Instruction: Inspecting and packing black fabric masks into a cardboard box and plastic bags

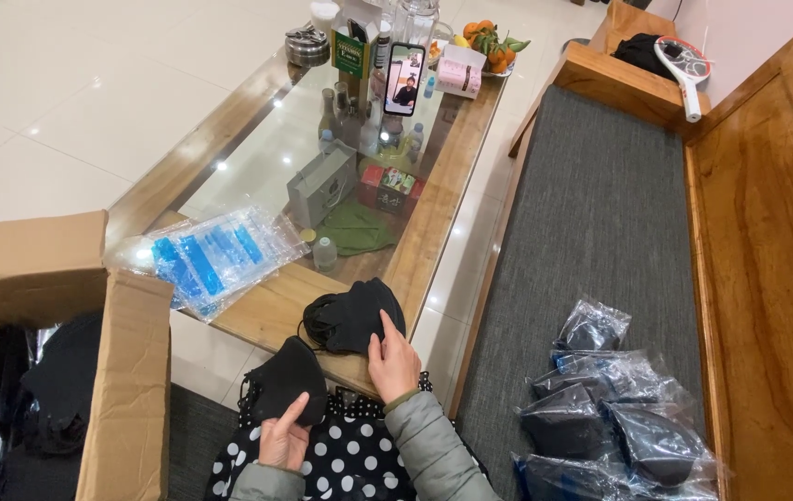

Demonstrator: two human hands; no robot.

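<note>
Left hand: our left hand (283,436) pinches a single black face mask (287,380) by its lower edge, thumb and forefinger closed on it; mask sits upright over the lap, just below the table's near edge.
Right hand: our right hand (393,364) lies flat, fingers spread narrow, pressing on a small stack of black masks (352,315); stack rests on the wooden rim at the near corner of the table (276,306).
Empty bags: a pile of clear plastic pouches w/ blue strips (215,250) lies on the table's near-left part, well apart from both hands; they look unfilled.
Packed goods: on the grey bench cushion (591,232) to our right, several clear bags of black masks (614,408) lie heaped tog.
Carton: an open cardboard box (90,353) stands at our left; dark contents inside, prob. more loose masks, tho we cannot tell for sure.
Progress: we judge the work part done; some bags are filled and set aside on the bench; a stack is building under the right hand; the mask in the left hand is not yet on it; box contents and a good pile of pouches appear left to go.
Backdrop: a phone (404,78) stands propped mid-table among bottles and jars; fruit (489,42) at the far end; a racket-shaped swatter (684,67) lies on the bench's far corner.
</note>
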